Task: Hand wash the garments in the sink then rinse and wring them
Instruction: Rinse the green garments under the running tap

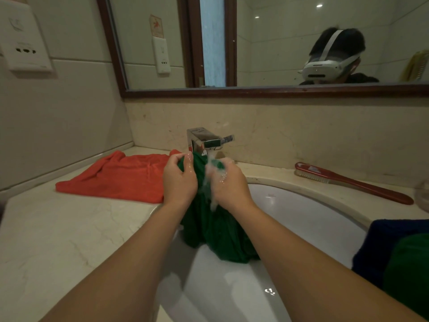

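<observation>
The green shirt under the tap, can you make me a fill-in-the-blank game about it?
1. Both hands hold the green garment under the running ____.
2. The cloth lying on the counter to the left is ____.
3. The long red tool to the right of the sink is a ____.

Missing words: faucet; orange; brush

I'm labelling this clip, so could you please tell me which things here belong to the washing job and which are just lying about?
Part of the job:
- green garment, gripped by left hand and right hand
- tap, running
- sink
- orange garment on the counter
- blue and green clothes at the right

Lying about:
- red brush
- wall socket
- mirror
</observation>
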`<state>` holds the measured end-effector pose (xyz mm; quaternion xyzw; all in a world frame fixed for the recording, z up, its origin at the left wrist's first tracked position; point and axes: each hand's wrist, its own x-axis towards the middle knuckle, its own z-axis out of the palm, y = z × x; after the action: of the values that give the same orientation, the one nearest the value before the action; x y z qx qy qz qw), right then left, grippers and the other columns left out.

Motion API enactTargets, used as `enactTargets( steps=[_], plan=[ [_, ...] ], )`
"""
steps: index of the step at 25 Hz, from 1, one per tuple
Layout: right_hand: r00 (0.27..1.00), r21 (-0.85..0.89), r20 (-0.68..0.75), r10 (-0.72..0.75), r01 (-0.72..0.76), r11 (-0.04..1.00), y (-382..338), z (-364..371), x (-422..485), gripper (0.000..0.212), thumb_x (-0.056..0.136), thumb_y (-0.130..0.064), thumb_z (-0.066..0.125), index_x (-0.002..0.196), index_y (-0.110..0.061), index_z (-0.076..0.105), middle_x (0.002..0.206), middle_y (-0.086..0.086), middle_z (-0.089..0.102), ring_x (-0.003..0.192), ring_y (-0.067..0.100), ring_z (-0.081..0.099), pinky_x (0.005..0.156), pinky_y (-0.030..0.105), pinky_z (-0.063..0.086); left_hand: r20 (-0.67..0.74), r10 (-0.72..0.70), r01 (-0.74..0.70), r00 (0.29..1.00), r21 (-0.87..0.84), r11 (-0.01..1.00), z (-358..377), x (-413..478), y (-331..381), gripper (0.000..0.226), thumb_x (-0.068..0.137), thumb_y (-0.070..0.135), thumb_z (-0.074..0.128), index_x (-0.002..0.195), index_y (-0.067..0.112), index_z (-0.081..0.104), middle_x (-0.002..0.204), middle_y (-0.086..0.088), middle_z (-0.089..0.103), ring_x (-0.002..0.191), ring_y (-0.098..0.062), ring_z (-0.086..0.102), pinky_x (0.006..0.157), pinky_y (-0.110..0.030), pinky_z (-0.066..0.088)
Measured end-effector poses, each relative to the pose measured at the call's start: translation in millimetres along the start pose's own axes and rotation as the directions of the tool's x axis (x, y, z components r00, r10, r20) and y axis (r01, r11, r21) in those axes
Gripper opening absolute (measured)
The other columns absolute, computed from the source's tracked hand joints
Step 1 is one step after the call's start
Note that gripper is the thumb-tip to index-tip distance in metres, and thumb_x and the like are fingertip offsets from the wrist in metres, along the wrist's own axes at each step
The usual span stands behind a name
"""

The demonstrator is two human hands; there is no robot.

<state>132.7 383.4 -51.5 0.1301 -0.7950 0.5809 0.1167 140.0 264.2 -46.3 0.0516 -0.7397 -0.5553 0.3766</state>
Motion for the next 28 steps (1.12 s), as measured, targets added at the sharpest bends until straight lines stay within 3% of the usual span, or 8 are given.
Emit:
enactTargets(
  steps=[3, 7, 10, 14, 19, 22, 25, 28],
  plan=[
    [0.995, 0.164, -0.08, 0.051, -0.038, 0.986, -8.9, -8.5, -2.9, 0.016, 0.107, -0.037, 0.053, 0.116, -0.023, 0.056, 0.102, -0.006, 0.064, 0.09, 0.009, 0.062, 0.068, 0.022, 0.047, 0.179, -0.078, 0.09, 0.981, -0.058, 0.994, 2.9, -6.8, 4.7, 0.025, 0.102, 0.039, 0.056, 0.109, 0.016, 0.066, 0.096, 0.006, 0.068, 0.085, -0.001, 0.064, 0.065, -0.012, 0.048],
    [0.966, 0.242, -0.258, 0.028, 0.037, 0.97, -8.6, -13.4, 0.6, 0.022, 0.107, -0.037, 0.052, 0.118, -0.02, 0.061, 0.103, -0.005, 0.067, 0.096, 0.013, 0.065, 0.084, 0.034, 0.054, 0.364, -0.117, 0.143, 0.924, -0.044, 0.989, 9.8, -15.3, 6.5, 0.034, 0.099, 0.046, 0.058, 0.114, 0.018, 0.068, 0.103, 0.003, 0.072, 0.098, -0.013, 0.069, 0.084, -0.032, 0.056],
    [0.962, 0.17, -0.273, -0.001, 0.05, 0.984, -3.2, -15.3, 2.0, 0.019, 0.107, -0.037, 0.053, 0.111, -0.021, 0.062, 0.098, -0.006, 0.067, 0.092, 0.011, 0.064, 0.081, 0.032, 0.053, 0.337, -0.141, 0.172, 0.931, -0.062, 0.983, 11.3, -14.5, 5.7, 0.035, 0.099, 0.045, 0.06, 0.119, 0.017, 0.068, 0.105, 0.004, 0.072, 0.1, -0.012, 0.068, 0.086, -0.031, 0.055],
    [0.982, 0.156, -0.143, 0.12, -0.097, 0.983, -2.5, -17.6, -1.4, 0.023, 0.1, -0.045, 0.059, 0.098, -0.021, 0.059, 0.093, 0.0, 0.066, 0.084, 0.017, 0.063, 0.063, 0.032, 0.045, 0.275, -0.098, 0.133, 0.956, -0.112, 0.985, 8.9, -11.5, 6.4, 0.029, 0.099, 0.037, 0.064, 0.117, 0.015, 0.068, 0.101, 0.007, 0.069, 0.087, 0.002, 0.066, 0.065, -0.009, 0.048],
    [0.987, 0.274, 0.091, 0.136, -0.156, 0.949, -4.6, -21.5, -5.7, 0.052, 0.093, -0.056, 0.067, 0.131, -0.023, 0.059, 0.115, -0.002, 0.065, 0.106, 0.018, 0.064, 0.09, 0.041, 0.057, 0.234, 0.131, -0.135, 0.963, 0.001, 0.991, 2.8, -5.3, 3.0, 0.024, 0.106, 0.029, 0.051, 0.098, 0.016, 0.068, 0.087, 0.008, 0.066, 0.076, 0.009, 0.061, 0.064, -0.01, 0.044],
    [0.972, 0.187, 0.221, 0.082, -0.125, 0.974, -3.8, -21.1, -8.3, 0.035, 0.096, -0.047, 0.068, 0.106, -0.014, 0.072, 0.098, 0.01, 0.076, 0.092, 0.029, 0.074, 0.09, 0.052, 0.06, 0.209, 0.241, -0.265, 0.948, 0.093, 0.96, -3.4, -4.3, 3.2, 0.031, 0.11, 0.025, 0.039, 0.099, 0.015, 0.066, 0.083, 0.015, 0.062, 0.077, 0.015, 0.058, 0.066, -0.005, 0.04],
    [0.985, 0.153, 0.151, 0.086, -0.11, 0.982, -10.9, -24.2, -7.2, 0.026, 0.098, -0.041, 0.067, 0.096, -0.016, 0.074, 0.09, 0.009, 0.077, 0.089, 0.031, 0.073, 0.085, 0.047, 0.06, 0.232, 0.298, -0.334, 0.926, 0.135, 0.933, -4.0, -7.3, 8.1, 0.025, 0.109, 0.027, 0.039, 0.102, 0.014, 0.059, 0.084, 0.017, 0.057, 0.076, 0.017, 0.055, 0.064, -0.004, 0.038],
    [0.991, 0.196, 0.085, 0.1, -0.115, 0.974, -16.9, -28.0, -3.9, 0.021, 0.098, -0.038, 0.068, 0.099, -0.017, 0.074, 0.092, 0.008, 0.076, 0.09, 0.03, 0.073, 0.086, 0.049, 0.061, 0.206, 0.273, -0.301, 0.94, 0.118, 0.946, 1.0, -7.5, 9.1, 0.017, 0.107, 0.034, 0.045, 0.104, 0.017, 0.048, 0.089, 0.009, 0.058, 0.079, 0.003, 0.056, 0.063, -0.006, 0.038]
  ],
)
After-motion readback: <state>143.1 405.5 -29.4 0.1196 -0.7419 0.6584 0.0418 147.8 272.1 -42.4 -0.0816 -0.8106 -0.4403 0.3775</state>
